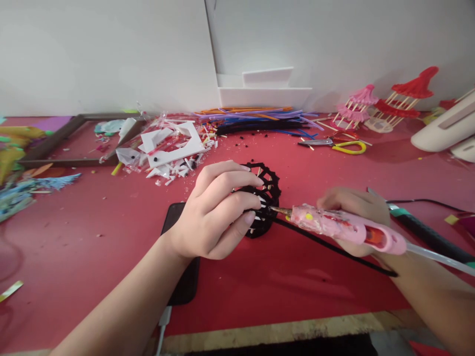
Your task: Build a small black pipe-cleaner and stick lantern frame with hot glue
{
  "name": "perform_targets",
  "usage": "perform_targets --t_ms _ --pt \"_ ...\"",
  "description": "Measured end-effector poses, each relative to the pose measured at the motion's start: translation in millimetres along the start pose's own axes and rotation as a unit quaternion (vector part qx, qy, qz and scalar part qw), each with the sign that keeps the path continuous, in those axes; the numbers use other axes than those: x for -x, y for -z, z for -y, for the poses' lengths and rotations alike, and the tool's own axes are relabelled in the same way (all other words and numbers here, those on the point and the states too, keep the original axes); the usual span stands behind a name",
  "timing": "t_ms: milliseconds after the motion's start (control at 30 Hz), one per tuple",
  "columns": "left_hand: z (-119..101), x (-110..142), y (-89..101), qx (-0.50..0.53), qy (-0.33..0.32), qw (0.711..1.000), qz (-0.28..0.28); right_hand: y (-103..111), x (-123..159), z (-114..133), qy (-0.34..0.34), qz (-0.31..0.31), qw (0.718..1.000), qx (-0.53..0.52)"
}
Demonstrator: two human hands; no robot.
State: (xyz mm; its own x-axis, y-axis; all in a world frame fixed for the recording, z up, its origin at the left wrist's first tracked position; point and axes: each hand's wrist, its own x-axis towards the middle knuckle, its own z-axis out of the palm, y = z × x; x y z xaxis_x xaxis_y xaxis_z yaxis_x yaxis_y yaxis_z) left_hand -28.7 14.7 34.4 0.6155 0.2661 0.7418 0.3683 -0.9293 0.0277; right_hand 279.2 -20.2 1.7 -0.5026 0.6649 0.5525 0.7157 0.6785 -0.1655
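Four fingers of the left hand (218,212) clamp over the near-left side of the black openwork frame (275,182) in the head view; the thumb is hidden. The frame sits mid-table on the red tabletop (260,291), beside the phone (189,284). The right hand (356,210) is closed around the pink glue gun (334,226), its nozzle (282,211) at the frame, where a loose black strip (326,242) trails away. Good work here calls for a steady left grip, fingertips clear of the hot tip — they look close — and a small dab right at the joint. Whether glue is flowing, I cannot tell.
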Motion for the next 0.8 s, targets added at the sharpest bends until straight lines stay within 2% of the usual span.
perform_targets --t_ms 300,567,800 --pt "1 2 -0.6 0.002 0.001 1.000 -0.002 5 -5 0 0.016 -0.009 1.000 0.006" --pt "1 1 -0.2 -0.001 0.002 1.000 -0.002 5 -12 4 0.027 -0.047 0.998 -0.008" --pt "1 2 0.0 -0.003 0.004 1.000 0.000 4 -10 2 0.006 -0.046 0.999 -0.007"
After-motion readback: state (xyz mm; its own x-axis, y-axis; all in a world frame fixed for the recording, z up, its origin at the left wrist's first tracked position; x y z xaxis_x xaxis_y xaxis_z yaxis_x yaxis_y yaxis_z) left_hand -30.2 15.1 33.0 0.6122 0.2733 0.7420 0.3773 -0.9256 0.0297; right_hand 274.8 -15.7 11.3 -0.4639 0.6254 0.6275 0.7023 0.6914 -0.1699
